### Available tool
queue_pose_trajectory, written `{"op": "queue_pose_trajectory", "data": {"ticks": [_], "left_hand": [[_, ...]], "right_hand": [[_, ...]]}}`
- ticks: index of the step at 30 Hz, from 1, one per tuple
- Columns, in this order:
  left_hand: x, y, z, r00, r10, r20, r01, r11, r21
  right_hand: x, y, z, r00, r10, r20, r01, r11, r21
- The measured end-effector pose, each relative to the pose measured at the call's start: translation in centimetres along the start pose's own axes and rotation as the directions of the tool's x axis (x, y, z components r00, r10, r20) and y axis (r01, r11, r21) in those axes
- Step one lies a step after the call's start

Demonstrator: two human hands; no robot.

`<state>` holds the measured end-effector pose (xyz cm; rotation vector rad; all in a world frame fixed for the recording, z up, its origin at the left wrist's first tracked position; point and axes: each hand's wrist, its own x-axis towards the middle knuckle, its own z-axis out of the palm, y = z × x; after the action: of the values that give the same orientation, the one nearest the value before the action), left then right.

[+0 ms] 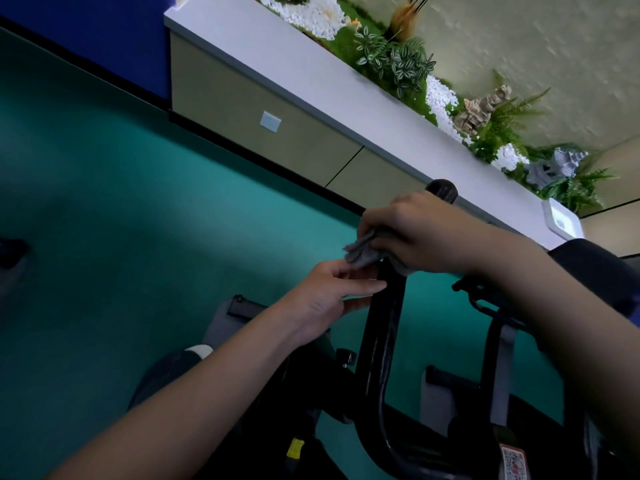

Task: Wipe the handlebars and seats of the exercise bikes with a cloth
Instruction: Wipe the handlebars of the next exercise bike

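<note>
Head view: right hand clamping grey cloth around upper black handlebar, fingers closed on it; left hand bracing bar below, fingers loosely extended. Handlebar wipe apparently underway; next, likely sliding cloth along bar.

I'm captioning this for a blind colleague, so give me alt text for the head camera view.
The right hand presses a grey cloth around a black exercise-bike handlebar, while the left hand rests open against the bar below. Behind, a teal floor and a planter ledge.
</note>
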<state>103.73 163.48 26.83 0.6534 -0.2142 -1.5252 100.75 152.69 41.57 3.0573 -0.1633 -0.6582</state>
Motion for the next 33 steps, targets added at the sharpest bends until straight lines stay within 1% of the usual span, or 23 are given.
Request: {"op": "queue_pose_trajectory", "data": {"ticks": [2,4,5,7,9,10,11,12,14,15,17,19,20,21,22,23,25,26,27,28,29,31,33], "left_hand": [[-0.1,0.0,0.1,1.0,-0.015,0.003,0.015,1.0,0.002],[-0.1,0.0,0.2,1.0,-0.023,0.001,0.023,1.0,0.004],[-0.1,0.1,0.2,1.0,-0.026,-0.001,0.026,1.0,0.006],[-0.2,0.2,0.1,1.0,-0.031,0.0,0.031,0.999,0.021],[-0.4,0.3,0.1,0.999,-0.034,0.0,0.034,0.998,0.044],[-0.5,0.2,0.0,0.999,-0.036,0.002,0.036,0.998,0.054],[-0.6,0.2,-0.1,0.999,-0.038,0.005,0.038,0.998,0.056],[-0.8,0.3,-0.1,0.999,-0.041,0.012,0.04,0.998,0.048],[-0.9,0.5,0.0,0.998,-0.051,0.03,0.05,0.998,0.041],[-1.0,0.6,0.0,0.998,-0.053,0.032,0.052,0.998,0.044],[-1.0,1.1,0.1,0.998,-0.055,0.041,0.052,0.996,0.074],[-0.9,1.4,0.1,0.997,-0.05,0.065,0.043,0.993,0.11],[-0.9,1.5,0.1,0.996,-0.051,0.079,0.04,0.991,0.124],[-0.9,1.7,0.0,0.995,-0.056,0.085,0.045,0.991,0.129],[-0.9,1.9,-0.1,0.994,-0.067,0.082,0.056,0.99,0.132],[-0.9,2.0,-0.1,0.994,-0.079,0.076,0.067,0.987,0.149],[-1.0,2.5,0.2,0.995,-0.083,0.056,0.067,0.968,0.243],[-1.0,2.7,0.4,0.997,-0.068,0.043,0.051,0.95,0.308],[-1.1,3.0,0.6,0.999,-0.036,0.031,0.022,0.923,0.383],[-1.1,3.3,0.9,1.0,0.016,0.019,-0.023,0.88,0.474],[-1.2,3.6,1.2,0.997,0.082,0.014,-0.075,0.817,0.571],[-1.1,4.0,1.6,0.978,0.204,0.042,-0.172,0.678,0.715],[-0.9,4.3,1.8,0.957,0.277,0.092,-0.244,0.585,0.774]], "right_hand": [[0.0,0.2,-0.6,0.998,0.034,-0.051,-0.03,0.996,0.08],[-0.1,0.5,-0.8,0.991,0.065,-0.113,-0.058,0.996,0.067],[-0.3,0.5,-0.7,0.991,0.065,-0.119,-0.061,0.997,0.037],[-0.8,0.0,0.0,0.996,0.038,-0.083,-0.038,0.999,0.008],[-1.1,-0.8,0.6,1.0,0.012,-0.025,-0.011,0.998,0.055],[-1.3,-1.0,0.7,1.0,0.011,-0.019,-0.009,0.995,0.1],[-1.5,-1.1,0.6,0.999,0.028,-0.046,-0.02,0.988,0.154],[-1.7,-0.9,0.5,0.991,0.065,-0.115,-0.04,0.978,0.205],[-2.4,-0.5,0.6,0.941,0.162,-0.296,-0.084,0.962,0.259],[-2.6,-0.7,1.0,0.916,0.189,-0.353,-0.099,0.961,0.257],[-3.5,-1.7,2.7,0.887,0.227,-0.403,-0.117,0.953,0.279],[-4.5,-3.2,4.9,0.875,0.27,-0.403,-0.11,0.92,0.376],[-5.1,-3.9,5.9,0.857,0.303,-0.417,-0.101,0.892,0.441],[-5.6,-4.5,6.7,0.82,0.355,-0.448,-0.091,0.855,0.511],[-6.1,-5.0,7.3,0.758,0.432,-0.488,-0.082,0.806,0.586],[-6.5,-5.3,7.8,0.669,0.526,-0.525,-0.076,0.751,0.656],[-7.1,-5.8,8.5,0.435,0.684,-0.586,-0.099,0.683,0.724],[-7.2,-6.2,8.9,0.323,0.726,-0.607,-0.143,0.671,0.727],[-7.2,-6.5,9.3,0.243,0.752,-0.613,-0.19,0.656,0.73],[-7.0,-7.0,9.6,0.198,0.774,-0.601,-0.222,0.633,0.742],[-6.8,-7.5,9.9,0.187,0.794,-0.578,-0.242,0.608,0.757],[-6.5,-8.4,10.4,0.212,0.813,-0.542,-0.262,0.581,0.77],[-6.9,-9.3,10.9,0.232,0.822,-0.52,-0.255,0.568,0.783]]}}
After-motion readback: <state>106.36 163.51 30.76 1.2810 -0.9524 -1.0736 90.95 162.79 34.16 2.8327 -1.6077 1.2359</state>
